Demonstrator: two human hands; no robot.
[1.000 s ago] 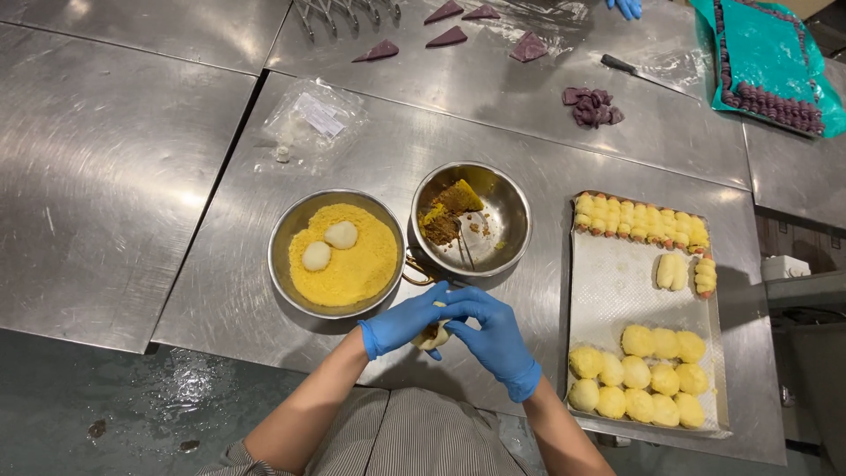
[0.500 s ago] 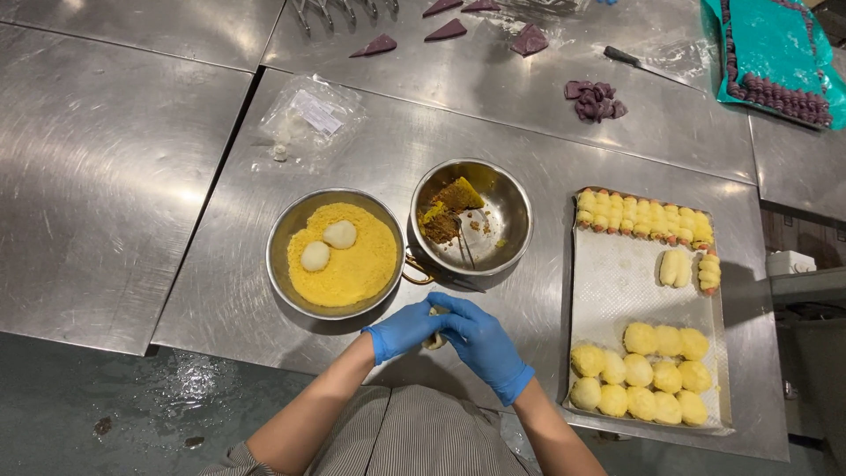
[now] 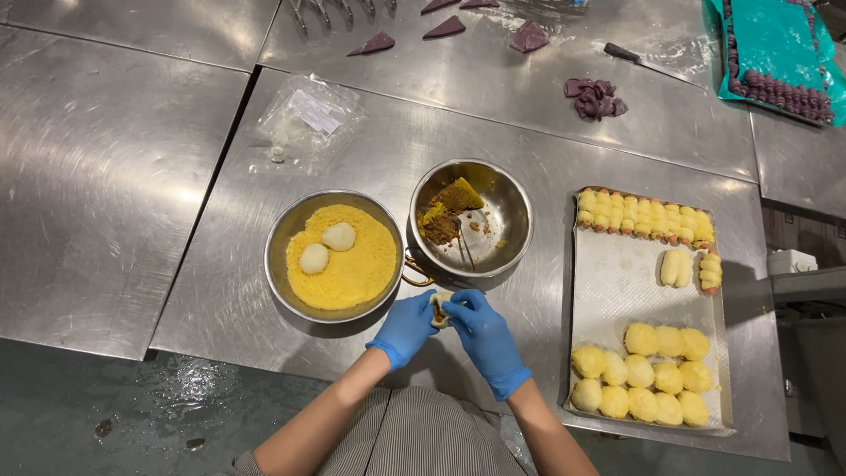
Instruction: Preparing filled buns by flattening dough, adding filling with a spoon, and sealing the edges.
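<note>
Dough ball, pale and half-wrapped round a brown filling, sits pinched between our left hand and right hand, both gloved in blue and curled shut around it, just below the two bowls. We judge it light, soft and easily torn, so fingertips at its rim suit best. Largest first: one baking tray holding two groups of yellow pieces, too many to count surely; one crumb bowl with two white balls; one filling bowl.
</note>
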